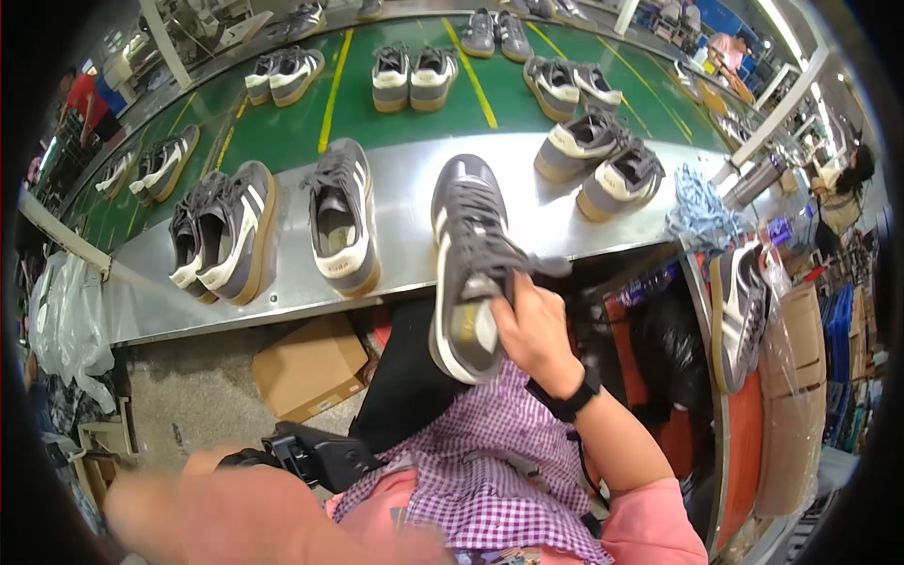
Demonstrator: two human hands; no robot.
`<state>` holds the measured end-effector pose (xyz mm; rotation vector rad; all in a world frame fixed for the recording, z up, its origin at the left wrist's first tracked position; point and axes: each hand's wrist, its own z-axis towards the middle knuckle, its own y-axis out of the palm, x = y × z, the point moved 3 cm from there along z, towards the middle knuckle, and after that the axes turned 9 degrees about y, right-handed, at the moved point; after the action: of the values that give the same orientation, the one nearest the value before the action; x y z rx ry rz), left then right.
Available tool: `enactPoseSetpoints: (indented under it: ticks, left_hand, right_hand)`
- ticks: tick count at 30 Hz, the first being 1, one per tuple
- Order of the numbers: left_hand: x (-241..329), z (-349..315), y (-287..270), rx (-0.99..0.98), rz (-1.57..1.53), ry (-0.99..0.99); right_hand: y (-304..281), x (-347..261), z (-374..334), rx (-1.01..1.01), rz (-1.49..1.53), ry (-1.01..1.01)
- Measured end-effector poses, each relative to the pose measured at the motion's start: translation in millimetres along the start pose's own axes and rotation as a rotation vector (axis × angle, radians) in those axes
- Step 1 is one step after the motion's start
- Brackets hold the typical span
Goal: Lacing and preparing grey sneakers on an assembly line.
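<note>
My right hand (539, 331), with a black band at its wrist, grips a grey sneaker (468, 240) with white stripes by its collar. The sneaker's toe points away from me over the metal ledge, and its heel hangs over my lap. My left hand (179, 508) is a smear of motion at the lower left, close to the camera; its fingers cannot be made out. Left of the held sneaker a single similar sneaker (341, 221) rests on the ledge. Further left stands a pair of sneakers (226, 235), and another pair (603, 165) sits to the right.
Beyond the metal ledge (405, 174) runs a green conveyor belt (358, 99) with yellow lines and several pairs of sneakers. Blue laces (702, 212) lie at the ledge's right end. Another sneaker (741, 315) is at the right. A cardboard piece (311, 369) lies below; clear plastic bags (71, 315) hang left.
</note>
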<state>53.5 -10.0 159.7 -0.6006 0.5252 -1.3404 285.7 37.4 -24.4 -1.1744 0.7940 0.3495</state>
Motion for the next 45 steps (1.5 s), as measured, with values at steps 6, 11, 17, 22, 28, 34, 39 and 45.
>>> enactPoseSetpoints:
  ticks: [6,11,17,22,28,34,39,45]
  left_hand:
    - [-129.0,-41.2,101.9,-0.323,0.099,-0.334]
    - [-163.0,-60.9,122.9,-0.764,0.121,-0.556]
    - [-164.7,-71.1,173.5,-0.66,0.173,-0.453]
    - [-197.2,-80.3,165.0,-0.495,0.051,-0.529]
    - [-308.3,-67.2,160.9,-0.434,0.154,-0.506]
    - [-442.5,-74.3,148.7,-0.31,0.88,-0.647]
    - [-411.4,-7.7,254.4,-0.288,0.469,-0.239]
    - [-431.1,54.6,340.9,-0.397,0.476,-0.445]
  right_hand:
    - [51.0,10.1,100.3,-0.332,0.216,-0.045]
    - [33.6,63.2,139.0,0.068,-0.03,-0.053]
    - [34.7,100.5,140.6,0.217,-0.181,-0.177]
    - [31.9,95.4,139.8,0.204,-0.149,-0.189]
    - [27.2,94.6,139.4,0.178,-0.125,-0.132]
    - [27.4,80.3,141.4,0.17,-0.141,-0.141]
    - [24.9,89.0,144.4,0.191,-0.166,-0.096]
    - [28.5,91.4,144.2,0.182,-0.054,-0.101]
